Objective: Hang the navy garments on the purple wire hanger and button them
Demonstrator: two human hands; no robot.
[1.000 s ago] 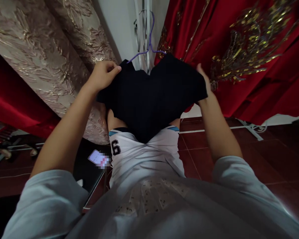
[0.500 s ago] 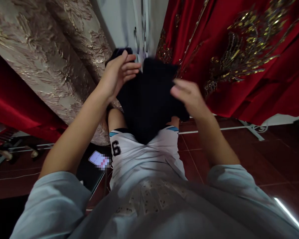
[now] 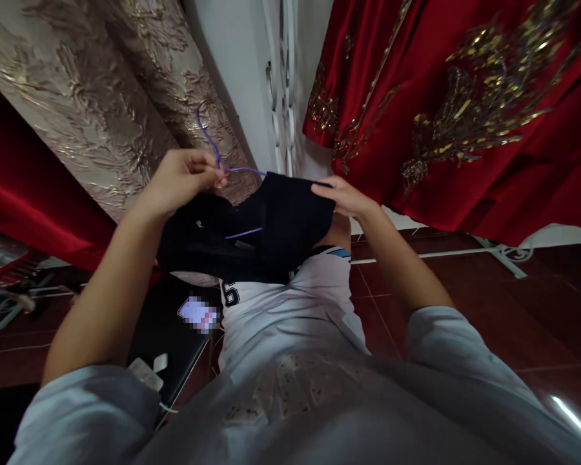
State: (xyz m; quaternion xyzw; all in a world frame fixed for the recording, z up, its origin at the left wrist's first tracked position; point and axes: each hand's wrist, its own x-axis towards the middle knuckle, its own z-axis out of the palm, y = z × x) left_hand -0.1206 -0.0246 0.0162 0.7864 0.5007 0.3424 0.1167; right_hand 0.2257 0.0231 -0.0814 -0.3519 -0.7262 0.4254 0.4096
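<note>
A dark navy or black garment (image 3: 290, 213) lies across my lap, its folds hard to read in the dim light. A thin purple wire hanger (image 3: 244, 170) runs into it, with its hook rising at the upper left and part of its lower bar showing inside the cloth. My left hand (image 3: 188, 177) is closed in a pinch on the hanger near the base of its hook. At the garment's right end, my right hand (image 3: 341, 196) grips the cloth, thumb on top and the other fingers partly hidden.
Red gowns with gold sequins (image 3: 484, 116) hang on the right, and a textured beige gown (image 3: 101, 84) on the left. White rack posts (image 3: 285, 90) stand ahead. To my left, a lit phone (image 3: 198, 313) and a white charger (image 3: 160, 361) lie on a black seat (image 3: 150, 323).
My left hand was open with fingers outstretched; now it pinches the purple hanger. The garment has spread out to the left. My right hand has moved slightly left and down onto the cloth's edge.
</note>
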